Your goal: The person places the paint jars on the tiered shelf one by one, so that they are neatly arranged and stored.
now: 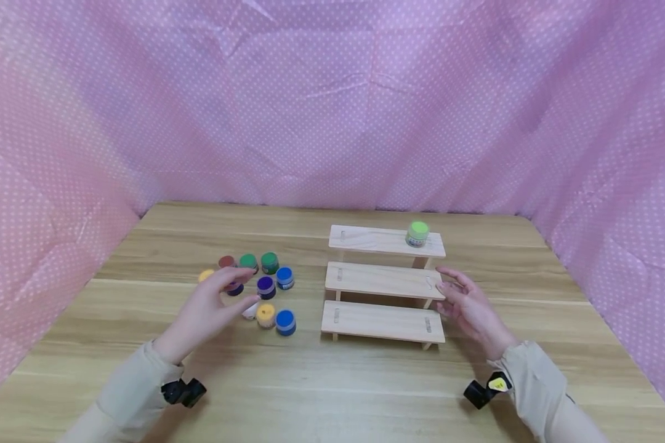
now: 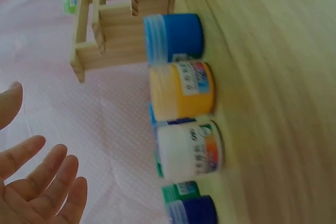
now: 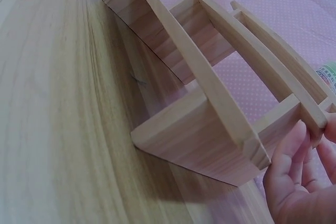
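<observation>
My left hand (image 1: 207, 311) hovers over a group of small paint jars, thumb and fingers spread apart with nothing between them. Near its fingertips are a white jar (image 2: 184, 150), a yellow jar (image 1: 266, 315), a purple jar (image 1: 266, 287) and a blue jar (image 1: 285, 322). A three-step wooden display rack (image 1: 382, 319) stands to the right of the jars. My right hand (image 1: 473, 314) holds the right end of its middle step, fingertips curled around the corner in the right wrist view. On the right of the top step sits a light green jar (image 1: 417, 235).
Behind the front jars are two green jars (image 1: 270, 263), a brown-red jar (image 1: 227, 262) and another blue jar (image 1: 285, 277). The wooden table (image 1: 332, 394) extends in front of the rack. A pink dotted cloth (image 1: 332, 123) hangs behind and at both sides.
</observation>
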The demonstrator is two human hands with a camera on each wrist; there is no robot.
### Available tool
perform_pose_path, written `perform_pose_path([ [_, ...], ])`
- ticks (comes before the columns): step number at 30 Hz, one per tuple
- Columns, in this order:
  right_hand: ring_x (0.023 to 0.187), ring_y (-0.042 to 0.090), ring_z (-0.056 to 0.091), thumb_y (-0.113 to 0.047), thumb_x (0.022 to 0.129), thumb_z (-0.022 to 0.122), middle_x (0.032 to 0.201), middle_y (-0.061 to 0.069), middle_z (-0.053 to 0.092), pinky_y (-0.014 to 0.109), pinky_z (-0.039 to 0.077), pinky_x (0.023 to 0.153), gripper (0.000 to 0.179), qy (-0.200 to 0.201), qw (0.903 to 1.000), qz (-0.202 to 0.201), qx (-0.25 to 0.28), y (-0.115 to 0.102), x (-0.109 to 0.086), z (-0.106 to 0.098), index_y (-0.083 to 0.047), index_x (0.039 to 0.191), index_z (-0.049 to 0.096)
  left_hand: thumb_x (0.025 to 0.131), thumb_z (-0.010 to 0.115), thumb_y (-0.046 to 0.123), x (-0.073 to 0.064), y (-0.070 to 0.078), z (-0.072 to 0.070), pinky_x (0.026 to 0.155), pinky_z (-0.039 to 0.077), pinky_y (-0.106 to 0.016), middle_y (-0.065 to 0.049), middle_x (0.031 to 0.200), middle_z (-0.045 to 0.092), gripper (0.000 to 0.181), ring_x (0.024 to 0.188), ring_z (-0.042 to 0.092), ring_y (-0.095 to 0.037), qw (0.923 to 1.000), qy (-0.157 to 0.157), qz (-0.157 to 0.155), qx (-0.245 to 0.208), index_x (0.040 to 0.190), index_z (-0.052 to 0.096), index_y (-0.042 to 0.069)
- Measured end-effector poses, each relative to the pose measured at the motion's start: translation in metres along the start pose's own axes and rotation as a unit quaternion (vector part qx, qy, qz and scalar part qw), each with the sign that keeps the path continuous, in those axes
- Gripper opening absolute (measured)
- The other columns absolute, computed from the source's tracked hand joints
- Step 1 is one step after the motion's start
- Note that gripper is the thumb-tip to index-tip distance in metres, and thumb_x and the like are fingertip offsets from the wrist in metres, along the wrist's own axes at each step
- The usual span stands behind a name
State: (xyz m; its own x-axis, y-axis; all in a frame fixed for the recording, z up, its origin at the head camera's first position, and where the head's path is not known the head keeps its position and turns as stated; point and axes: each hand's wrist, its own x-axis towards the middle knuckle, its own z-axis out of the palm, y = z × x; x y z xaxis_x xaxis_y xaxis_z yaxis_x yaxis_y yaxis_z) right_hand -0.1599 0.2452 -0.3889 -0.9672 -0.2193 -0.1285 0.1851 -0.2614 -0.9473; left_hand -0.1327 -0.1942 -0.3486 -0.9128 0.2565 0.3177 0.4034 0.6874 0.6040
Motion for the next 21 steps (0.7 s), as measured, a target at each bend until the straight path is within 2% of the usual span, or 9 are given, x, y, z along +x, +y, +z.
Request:
perform_pose_path([
  [7, 0.074, 0.003, 0.060, -0.007, 0.096, 0.053, 0.096, -0.008, 0.063, 0.016, 0.054, 0.067, 0.028, 0.004, 1.0000, -0.008, -0.001, 0.001, -0.001, 0.000, -0.022, 0.120, 0.051, 0.087, 0.070, 0.022, -0.008, -0.015, 0.004, 0.090, 0.052, -0.051, -0.018, 0.121, 0.061, 0.044, 0.109, 0.059, -0.033, 0.9989, -0.029, -0.035, 0.004, 0.123, 0.058, 0.000],
  [15, 0.073, 0.003, 0.059, -0.008, 0.096, 0.054, 0.095, -0.008, 0.062, 0.016, 0.053, 0.066, 0.033, 0.009, 0.9999, -0.007, -0.009, 0.002, -0.001, 0.000, -0.018, 0.126, 0.046, 0.086, 0.070, 0.021, -0.009, -0.026, 0.008, 0.089, 0.052, -0.052, -0.017, 0.116, 0.062, 0.041, 0.109, 0.058, -0.034, 0.9954, -0.065, -0.070, 0.002, 0.120, 0.059, 0.000],
  [21, 0.069, 0.003, 0.056, -0.009, 0.096, 0.054, 0.090, -0.008, 0.057, 0.015, 0.053, 0.064, 0.029, 0.031, 0.9993, 0.004, -0.022, 0.002, -0.001, 0.002, -0.024, 0.121, 0.050, 0.084, 0.071, 0.018, -0.012, -0.033, 0.012, 0.089, 0.053, -0.050, -0.011, 0.110, 0.064, 0.037, 0.105, 0.061, -0.030, 0.9933, -0.085, -0.078, -0.013, 0.116, 0.061, 0.001],
])
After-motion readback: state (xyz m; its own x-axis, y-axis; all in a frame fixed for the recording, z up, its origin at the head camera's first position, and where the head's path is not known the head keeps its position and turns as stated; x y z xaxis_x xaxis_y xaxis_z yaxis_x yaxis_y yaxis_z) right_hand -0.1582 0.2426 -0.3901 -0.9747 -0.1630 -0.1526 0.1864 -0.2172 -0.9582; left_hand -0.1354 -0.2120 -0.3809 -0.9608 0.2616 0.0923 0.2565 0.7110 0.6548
